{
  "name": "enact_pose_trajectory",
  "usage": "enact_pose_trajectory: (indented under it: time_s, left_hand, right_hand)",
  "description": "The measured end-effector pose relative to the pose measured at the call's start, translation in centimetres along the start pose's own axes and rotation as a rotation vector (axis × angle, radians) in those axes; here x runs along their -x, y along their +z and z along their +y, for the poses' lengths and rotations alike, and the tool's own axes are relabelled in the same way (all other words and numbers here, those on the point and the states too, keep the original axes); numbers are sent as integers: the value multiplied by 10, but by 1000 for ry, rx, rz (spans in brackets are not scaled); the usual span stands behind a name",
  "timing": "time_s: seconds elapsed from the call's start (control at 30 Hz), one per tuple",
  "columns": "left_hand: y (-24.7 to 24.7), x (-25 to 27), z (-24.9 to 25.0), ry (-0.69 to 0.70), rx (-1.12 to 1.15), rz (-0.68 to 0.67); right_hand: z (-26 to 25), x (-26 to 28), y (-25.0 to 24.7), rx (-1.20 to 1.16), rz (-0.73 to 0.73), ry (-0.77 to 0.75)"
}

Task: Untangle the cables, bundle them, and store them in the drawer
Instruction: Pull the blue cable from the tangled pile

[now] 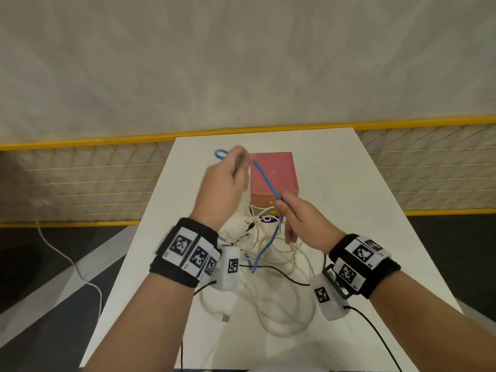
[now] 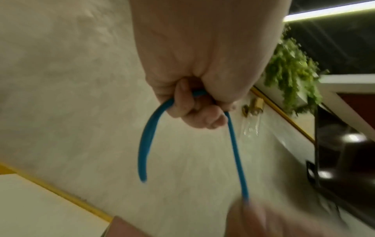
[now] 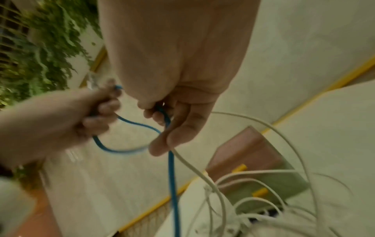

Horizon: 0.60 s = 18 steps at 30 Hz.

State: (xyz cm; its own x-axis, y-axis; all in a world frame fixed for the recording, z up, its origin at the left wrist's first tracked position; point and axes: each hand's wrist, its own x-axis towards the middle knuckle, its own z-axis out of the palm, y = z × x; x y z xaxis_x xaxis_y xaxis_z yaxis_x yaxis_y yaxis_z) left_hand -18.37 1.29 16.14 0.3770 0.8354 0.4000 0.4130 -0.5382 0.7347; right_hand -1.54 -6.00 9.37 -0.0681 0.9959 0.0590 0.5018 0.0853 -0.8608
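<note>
A blue cable [image 1: 266, 181] stretches in the air between both hands above the white table [image 1: 349, 200]. My left hand [image 1: 228, 181] is raised at the left of the pink drawer box [image 1: 273, 178] and grips a loop of the blue cable [image 2: 235, 147] in a fist [image 2: 194, 102]. My right hand [image 1: 292, 213] pinches the same cable [image 3: 171, 168] lower down, in front of the box [image 3: 247, 154]; the cable hangs from there into a tangle of white cables [image 1: 273, 264]. A white cable [image 3: 194, 168] also runs past my right fingers [image 3: 162, 144].
A black cable [image 1: 281, 273] crosses the white pile, and a USB plug [image 1: 225, 318] lies near the table's front left. Yellow handles [image 3: 239, 168] mark the box's drawers. A yellow-framed mesh fence [image 1: 80, 178] stands behind the table.
</note>
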Motion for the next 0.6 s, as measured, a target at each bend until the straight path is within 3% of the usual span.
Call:
enact_pose_trajectory:
  time_s: [0.07,0.13,0.2,0.33,0.4,0.47,0.53,0.6]
  left_hand:
    - [-15,-10,-3,-40,73,203]
    - [-26,-13,-10,-67,29,267]
    - [-24,-5,-10,-48,-59,127]
    - [8,21,-5,-29,-191,-399]
    - [15,25,-7,-75,-130,-447]
    - [10,21,-10,-51,-96,-358]
    - [-2,14,-11,17,-138,-166]
    - [-15,7,-15,0,-138,7]
  right_hand:
    - [13,3,6,-11,-40,72]
    - [19,6,8,-28,-45,110]
    - [16,7,6,-27,-23,96]
    - [-9,2,1,-46,29,-25]
    - [-16,0,0,-51,44,-75]
    - [-11,-1,3,-64,51,-65]
    - [4,0,9,-69,28,-11]
    - [18,2,15,-59,1,40]
